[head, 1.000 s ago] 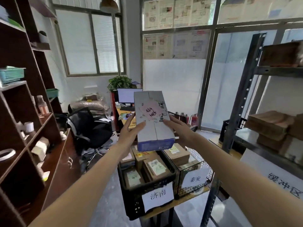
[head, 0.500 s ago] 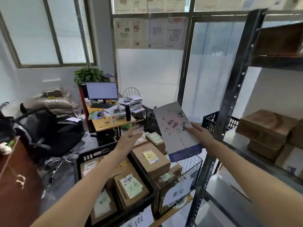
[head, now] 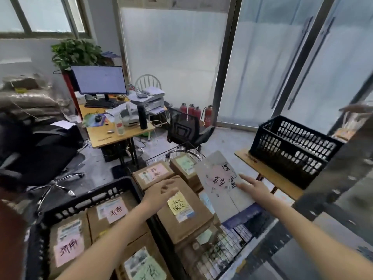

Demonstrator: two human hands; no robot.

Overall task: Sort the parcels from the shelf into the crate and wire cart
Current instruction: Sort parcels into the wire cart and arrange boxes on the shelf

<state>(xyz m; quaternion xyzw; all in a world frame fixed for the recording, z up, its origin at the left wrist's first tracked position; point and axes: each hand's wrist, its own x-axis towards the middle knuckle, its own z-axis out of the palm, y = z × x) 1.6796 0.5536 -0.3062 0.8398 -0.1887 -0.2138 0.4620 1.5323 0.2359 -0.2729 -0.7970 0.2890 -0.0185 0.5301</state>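
A flat white-grey parcel (head: 221,183) with a pink handwritten label and a blue end lies tilted on top of the brown boxes in the wire cart (head: 222,247). My right hand (head: 254,189) rests on its right edge with fingers stretched out. My left hand (head: 161,191) hovers open above a brown box with a yellow note (head: 182,211), holding nothing. The black crate (head: 84,201) at lower left holds several labelled brown boxes.
A second black crate (head: 292,146) stands on a wooden board at the right, beside the dark shelf post (head: 343,168). Behind are a desk (head: 119,130) with a monitor, a black mesh chair (head: 187,130), three red fire extinguishers (head: 196,113) and glass doors.
The white parcel came down from chest height onto the boxes in the wire cart. My left hand let go of it and opened. The view tilted downward and to the right.
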